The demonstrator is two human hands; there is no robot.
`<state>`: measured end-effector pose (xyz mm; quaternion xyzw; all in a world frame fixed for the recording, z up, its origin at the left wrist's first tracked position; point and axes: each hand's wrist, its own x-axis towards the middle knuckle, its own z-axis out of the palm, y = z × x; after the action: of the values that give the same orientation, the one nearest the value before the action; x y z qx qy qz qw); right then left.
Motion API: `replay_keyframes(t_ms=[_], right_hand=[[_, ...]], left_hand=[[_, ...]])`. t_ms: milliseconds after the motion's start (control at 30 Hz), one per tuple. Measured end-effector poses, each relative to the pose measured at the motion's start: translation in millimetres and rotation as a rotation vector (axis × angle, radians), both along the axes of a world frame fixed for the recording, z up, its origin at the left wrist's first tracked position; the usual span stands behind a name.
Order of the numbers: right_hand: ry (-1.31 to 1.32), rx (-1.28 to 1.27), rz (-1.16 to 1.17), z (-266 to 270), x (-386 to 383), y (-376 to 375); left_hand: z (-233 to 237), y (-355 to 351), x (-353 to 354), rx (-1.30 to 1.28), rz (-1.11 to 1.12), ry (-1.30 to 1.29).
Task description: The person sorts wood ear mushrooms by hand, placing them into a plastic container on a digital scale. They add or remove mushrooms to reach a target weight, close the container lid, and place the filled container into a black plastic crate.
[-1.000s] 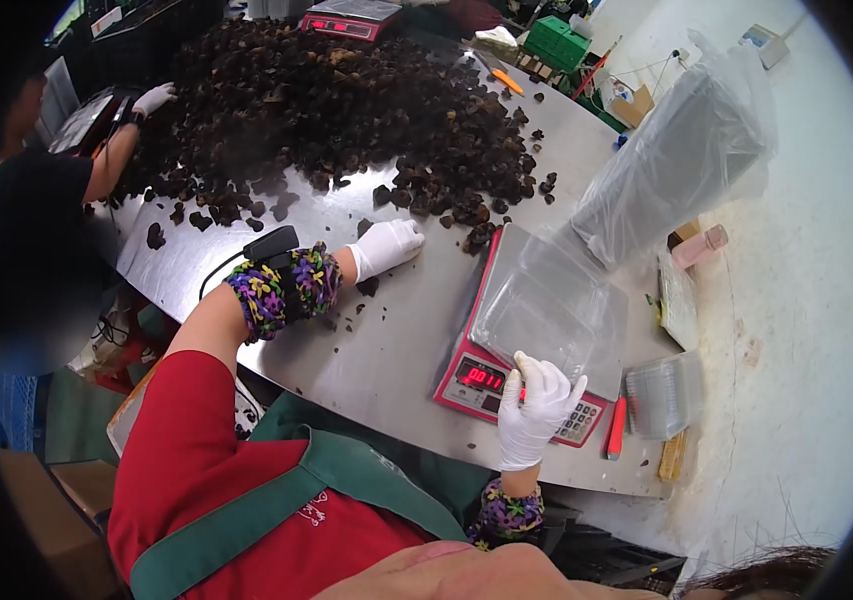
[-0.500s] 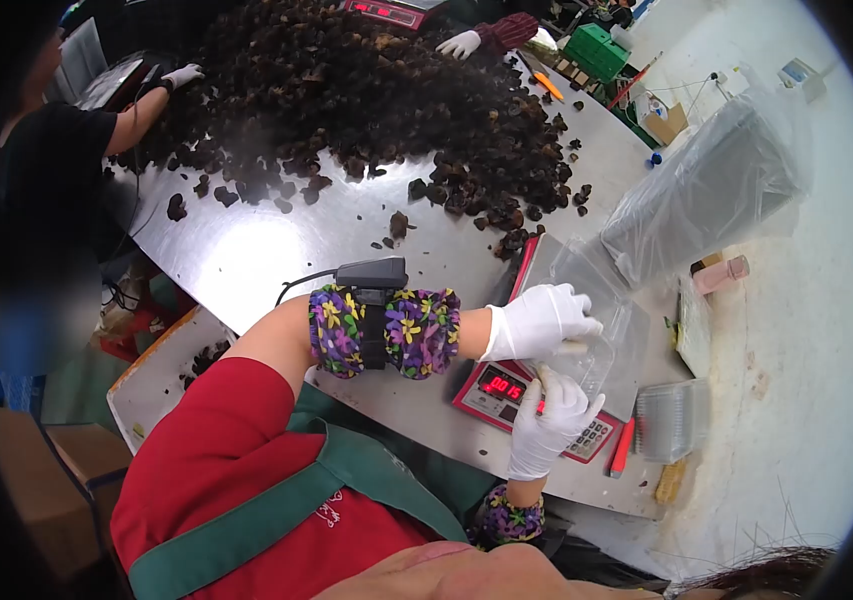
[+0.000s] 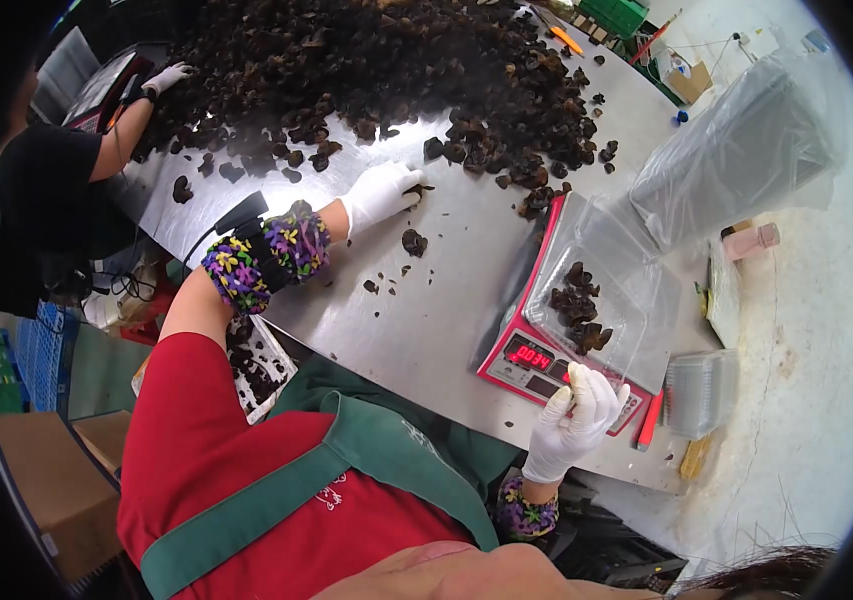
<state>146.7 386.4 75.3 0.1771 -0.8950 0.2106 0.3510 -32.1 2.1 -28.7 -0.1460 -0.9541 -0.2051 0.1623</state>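
My left hand (image 3: 383, 196), in a white glove, is low over the metal table, its fingers closed around a small dark piece of wood ear mushroom (image 3: 424, 188). A loose mushroom piece (image 3: 413, 242) lies just below it. My right hand (image 3: 574, 425), also gloved, is curled at the front edge of a red digital scale (image 3: 506, 372); what its fingertips hold, if anything, is hidden. The display reads about 0.034. On the scale, a clear plastic tray (image 3: 621, 318) contains several dark mushroom pieces (image 3: 578, 308).
A large heap of mushrooms (image 3: 346, 60) covers the far table (image 3: 426, 330). At the left, a co-worker's gloved hand (image 3: 168, 78) is by another scale. A plastic-wrapped stack (image 3: 746, 150), stacked clear trays (image 3: 703, 395) and a red-handled tool (image 3: 650, 420) lie right.
My left hand has left the tray and moved left over the table. The tray's mushroom pieces are now in view, and the reading has risen from about 0.015. My right hand stays by the scale.
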Motion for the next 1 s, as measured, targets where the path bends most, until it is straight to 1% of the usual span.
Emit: replay_keyframes(t_ms=[33,67,133,167,200,267,300,367,400,467,500,533,600,667,700,733,800,833,867,933,1000], right_hand=[[-0.003,0.002,-0.006,0,0,-1],[0.006,0.006,-0.013,1,0,-2],[0.015,0.013,-0.024,2,0,-4],[0.013,0.008,-0.024,2,0,-5],[0.011,0.003,-0.02,3,1,-6],[-0.006,0.005,-0.009,3,2,-10],[-0.02,0.002,-0.005,3,1,-12],[-0.018,0.006,0.009,3,0,-14],[-0.023,0.006,0.013,4,1,-14],[-0.015,0.013,0.0,4,1,-12],[-0.006,0.018,-0.022,4,0,-12],[0.0,0.025,-0.042,4,1,-11],[-0.002,0.015,-0.041,1,0,-9],[0.006,0.006,-0.024,1,-3,-8],[0.01,0.014,-0.025,2,-2,-9],[0.017,0.024,-0.027,3,0,-9],[0.042,0.039,-0.026,4,3,-7],[0.036,0.029,-0.031,4,6,-5],[0.029,0.018,-0.039,4,8,-3],[0.025,-0.009,-0.04,3,15,-1],[-0.017,-0.067,0.038,0,25,-4]], left_hand=[[-3,-3,0,0.011,-0.034,-0.07],[-7,-2,2,0.014,-0.04,-0.074],[18,13,25,0.244,-0.035,0.053],[32,23,40,0.231,-0.122,0.052],[26,27,41,0.126,-0.217,0.004],[16,26,57,0.003,-0.368,-0.122],[18,25,59,0.007,-0.36,-0.117],[20,25,60,-0.004,-0.321,-0.238],[23,25,60,-0.006,-0.327,-0.235],[32,27,57,0.146,-0.248,-0.304],[41,34,59,0.186,-0.231,-0.198],[57,47,61,0.183,-0.241,-0.194],[99,85,64,0.367,-0.332,0.071],[128,124,65,0.477,-0.416,0.158],[134,143,61,0.442,-0.437,0.175],[138,160,57,0.407,-0.458,0.194],[129,192,48,0.349,-0.485,0.223],[129,199,46,0.294,-0.533,0.199],[127,202,47,0.317,-0.591,0.171],[121,198,45,0.439,-0.632,0.284],[114,171,43,0.489,-0.571,0.154]])
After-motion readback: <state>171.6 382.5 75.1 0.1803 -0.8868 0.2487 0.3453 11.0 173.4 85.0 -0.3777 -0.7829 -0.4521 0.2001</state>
